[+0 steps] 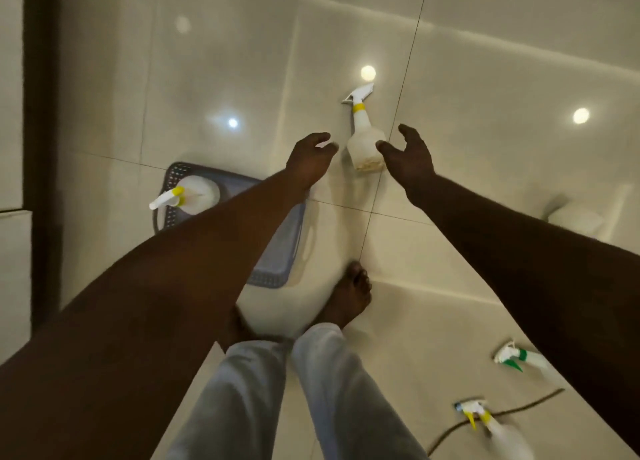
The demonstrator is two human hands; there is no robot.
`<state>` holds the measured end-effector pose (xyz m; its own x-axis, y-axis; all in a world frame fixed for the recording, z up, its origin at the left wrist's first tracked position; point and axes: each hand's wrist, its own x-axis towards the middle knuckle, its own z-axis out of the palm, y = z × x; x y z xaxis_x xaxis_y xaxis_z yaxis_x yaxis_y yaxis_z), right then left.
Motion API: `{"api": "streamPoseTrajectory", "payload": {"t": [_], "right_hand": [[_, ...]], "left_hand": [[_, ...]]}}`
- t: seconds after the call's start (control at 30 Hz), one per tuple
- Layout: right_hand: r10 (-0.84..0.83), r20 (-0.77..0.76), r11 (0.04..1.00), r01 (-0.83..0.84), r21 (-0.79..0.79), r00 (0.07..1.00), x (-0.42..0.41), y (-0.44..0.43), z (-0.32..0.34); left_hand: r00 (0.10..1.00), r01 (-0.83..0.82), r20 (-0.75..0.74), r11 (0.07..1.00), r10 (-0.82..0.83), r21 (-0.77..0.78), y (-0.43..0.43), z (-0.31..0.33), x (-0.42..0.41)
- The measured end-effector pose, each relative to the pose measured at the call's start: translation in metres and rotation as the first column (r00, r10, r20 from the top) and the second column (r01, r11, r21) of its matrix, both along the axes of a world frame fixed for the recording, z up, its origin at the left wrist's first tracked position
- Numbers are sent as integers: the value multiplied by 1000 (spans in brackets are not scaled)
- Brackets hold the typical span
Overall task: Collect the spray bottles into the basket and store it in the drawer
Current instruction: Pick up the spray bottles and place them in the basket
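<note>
Right hand and left hand, fingers spread, loosely curved and holding nothing, flank the spray bottle on the floor at upper centre. It looks best gripped round its body, then carried down-left to the basket, which holds one bottle. Lower right lie a green-trigger bottle, a yellow-trigger bottle and a cord to step clear of.

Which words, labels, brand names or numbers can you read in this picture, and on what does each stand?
No text can be read.
White plastic spray bottle with yellow collar lying on the floor tiles: no label shows.
White spray bottle in the grey perforated plastic basket: no label shows.
Green-trigger spray bottle and yellow-trigger spray bottle, lower right: too blurred to tell.
</note>
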<state>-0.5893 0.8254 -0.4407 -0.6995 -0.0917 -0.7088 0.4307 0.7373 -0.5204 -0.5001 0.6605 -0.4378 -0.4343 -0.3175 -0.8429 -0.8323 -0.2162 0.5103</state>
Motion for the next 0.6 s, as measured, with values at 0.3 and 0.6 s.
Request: {"api": "streamPoseTrajectory", "payload": {"t": [0.3, 0.6], "right_hand": [[-43, 153, 998, 51, -47, 987, -21, -5, -73], [-72, 162, 982, 98, -159, 984, -1, -5, -45]], "left_hand": [[988, -119, 117, 976, 99, 180, 44, -82, -45], [977, -191, -79, 975, 200, 109, 45, -57, -18]]}}
